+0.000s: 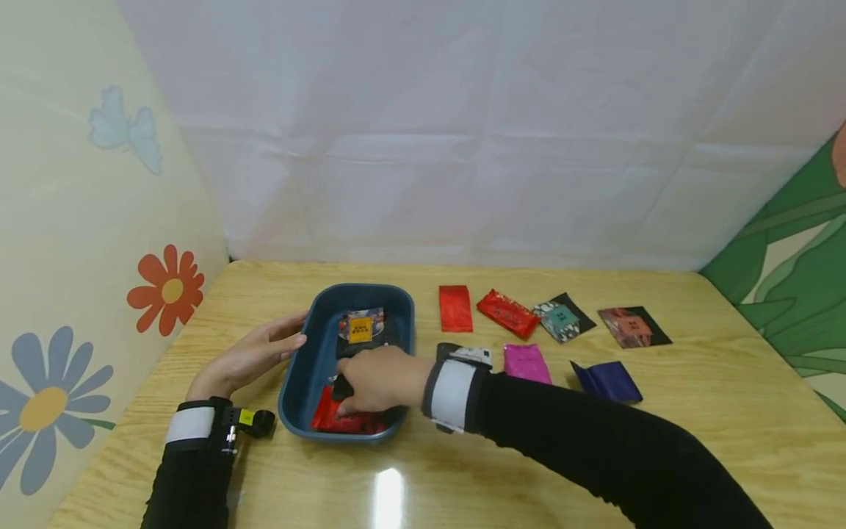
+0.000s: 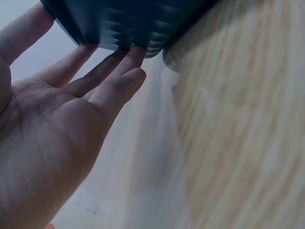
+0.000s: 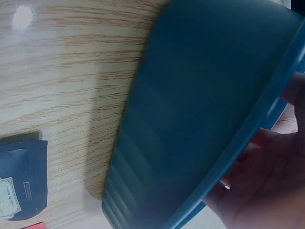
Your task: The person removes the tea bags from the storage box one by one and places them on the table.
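Observation:
A dark blue plastic bin [image 1: 288,397] stands on the left part of the table. My left hand [image 1: 258,356] touches its left side with extended fingers; in the left wrist view the fingertips [image 2: 138,51] rest against the outer wall and the thumb is up at the rim. My right hand [image 1: 380,378] reaches over the right rim into the bin, pinching a small black packet [image 1: 341,388] between thumb and fingers. Inside lie a black packet with a yellow label [image 1: 360,328] and, under the hand, a red packet [image 1: 327,415]. The right wrist view mostly hides those fingers behind the bin wall.
Right of the bin lie a flat red packet [image 1: 455,308], a shiny red packet [image 1: 507,314], a teal-labelled packet [image 1: 560,319], a reddish-labelled packet [image 1: 631,328], a pink packet [image 1: 526,362], a dark blue packet [image 1: 611,382] and a black-and-grey packet [image 1: 472,355] by the right wrist.

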